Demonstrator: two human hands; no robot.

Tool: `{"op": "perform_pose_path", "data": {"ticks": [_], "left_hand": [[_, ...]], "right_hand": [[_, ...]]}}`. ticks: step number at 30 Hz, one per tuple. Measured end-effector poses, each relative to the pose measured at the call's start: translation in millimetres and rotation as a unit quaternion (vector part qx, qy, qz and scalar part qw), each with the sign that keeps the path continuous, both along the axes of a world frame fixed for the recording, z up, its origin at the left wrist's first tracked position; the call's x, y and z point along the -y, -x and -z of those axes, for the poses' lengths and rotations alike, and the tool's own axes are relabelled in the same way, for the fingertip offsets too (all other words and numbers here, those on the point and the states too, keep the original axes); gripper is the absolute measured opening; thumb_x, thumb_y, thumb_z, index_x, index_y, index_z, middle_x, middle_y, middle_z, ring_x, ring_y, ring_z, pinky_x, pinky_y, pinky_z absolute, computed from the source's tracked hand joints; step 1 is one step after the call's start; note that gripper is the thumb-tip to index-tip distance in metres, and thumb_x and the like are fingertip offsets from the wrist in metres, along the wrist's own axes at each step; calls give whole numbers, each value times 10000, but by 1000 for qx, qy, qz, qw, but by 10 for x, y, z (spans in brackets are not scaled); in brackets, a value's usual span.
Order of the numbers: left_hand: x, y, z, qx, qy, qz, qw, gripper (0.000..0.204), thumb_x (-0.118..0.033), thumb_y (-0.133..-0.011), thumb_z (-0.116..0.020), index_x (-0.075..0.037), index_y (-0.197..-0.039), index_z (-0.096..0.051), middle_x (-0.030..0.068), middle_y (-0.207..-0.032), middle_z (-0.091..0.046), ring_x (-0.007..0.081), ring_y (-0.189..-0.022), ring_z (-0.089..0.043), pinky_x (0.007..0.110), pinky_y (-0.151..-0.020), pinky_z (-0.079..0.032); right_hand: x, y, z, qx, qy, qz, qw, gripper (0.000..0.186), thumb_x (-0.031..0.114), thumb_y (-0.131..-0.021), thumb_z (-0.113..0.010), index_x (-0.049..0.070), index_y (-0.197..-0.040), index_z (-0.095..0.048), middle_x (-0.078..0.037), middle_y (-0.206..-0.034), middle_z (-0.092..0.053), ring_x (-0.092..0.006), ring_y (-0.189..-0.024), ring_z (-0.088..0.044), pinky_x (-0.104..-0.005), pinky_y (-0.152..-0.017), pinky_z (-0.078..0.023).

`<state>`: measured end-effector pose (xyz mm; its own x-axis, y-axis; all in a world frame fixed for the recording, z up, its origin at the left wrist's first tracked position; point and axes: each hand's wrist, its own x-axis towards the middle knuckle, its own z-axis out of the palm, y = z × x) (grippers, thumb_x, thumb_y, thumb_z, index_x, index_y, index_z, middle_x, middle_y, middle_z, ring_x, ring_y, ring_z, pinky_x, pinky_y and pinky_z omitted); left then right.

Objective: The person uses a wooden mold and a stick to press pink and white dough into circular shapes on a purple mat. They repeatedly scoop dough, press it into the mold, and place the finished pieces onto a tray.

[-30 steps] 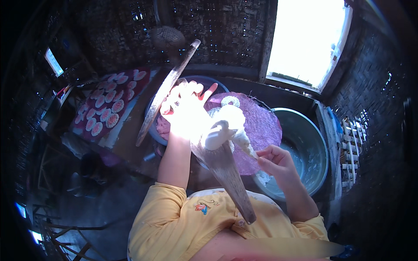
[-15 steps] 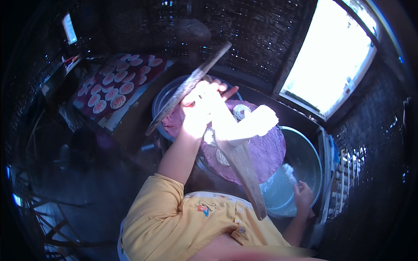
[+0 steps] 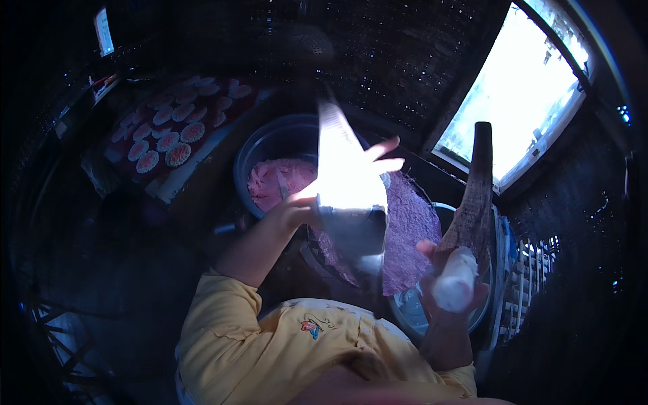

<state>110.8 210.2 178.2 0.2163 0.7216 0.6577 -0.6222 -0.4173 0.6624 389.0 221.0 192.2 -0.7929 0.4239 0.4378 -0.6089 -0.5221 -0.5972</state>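
Note:
My left hand [image 3: 302, 206], two fingers stretched out, grips a wooden tool with a thick body [image 3: 352, 226]; sunlight whites out much of it, and the rest is blurred. My right hand [image 3: 442, 290] is closed around a dark wooden piece [image 3: 476, 182] with a long upright arm. From that piece a rounded white end [image 3: 457, 283] points toward me. Behind and below the hands lies a rough purple round surface [image 3: 412, 229]. A dark basin [image 3: 241, 162] with pink dough [image 3: 273, 181] stands left of it.
A teal tub [image 3: 482, 304] stands partly hidden behind my right hand. Far left, a red sheet [image 3: 121, 152] carries several pink-and-white rounds [image 3: 178, 154]. A bright window [image 3: 520, 94] opens in the dark woven wall [image 3: 385, 74] at the right.
My right hand has risen from the tub and now holds the wooden piece with the white end. My left hand has turned its tool, and the long wooden bar across it no longer shows there.

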Motion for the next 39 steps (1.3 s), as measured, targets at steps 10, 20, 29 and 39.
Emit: {"op": "perform_pose_path", "data": {"ticks": [10, 20, 29, 39], "left_hand": [[-11, 218, 290, -313, -33, -166, 935, 408, -271, -858, -583, -50, -1186, -485, 105, -1145, -538, 208, -1070, -534, 353, -900, -451], [-358, 64, 538, -422, -53, -186, 886, 243, -230, -731, -673, -58, -889, -608, 80, -855, -615, 202, -770, -596, 346, -689, -493], [-1202, 172, 665, -155, 84, 308, 935, 444, -121, -815, -576, -24, -1238, -481, 196, -1194, -530, 293, -1079, -554, 380, -799, -519], [-1373, -61, -478, 172, -227, 433, 855, 1052, -5, -642, -652, -155, -1480, -34, 164, -1495, -150, 376, -1346, -253, 492, -1082, -225]], "right_hand": [[-29, 401, -559, 304, -605, 429, 598, 1001, 221, -686, -756, -18, -1432, -132, -226, -1297, -418, -198, -877, -605, -288, -697, -506], [154, 553, -334, 367, -646, 474, 472, 577, 259, -671, -773, -42, -1113, -560, -278, -1220, -422, -394, -838, -629, -365, -696, -537], [-357, 323, -172, 416, -137, 215, 873, 1299, 521, -534, -842, 49, -1465, -69, -200, -1437, -279, -326, -1292, -363, -438, -1016, -343], [-103, 200, 233, 219, -24, -6, 975, 1226, 542, -512, -808, 96, -1465, -177, -210, -1383, -318, -333, -1094, -488, -411, -844, -433]]}}
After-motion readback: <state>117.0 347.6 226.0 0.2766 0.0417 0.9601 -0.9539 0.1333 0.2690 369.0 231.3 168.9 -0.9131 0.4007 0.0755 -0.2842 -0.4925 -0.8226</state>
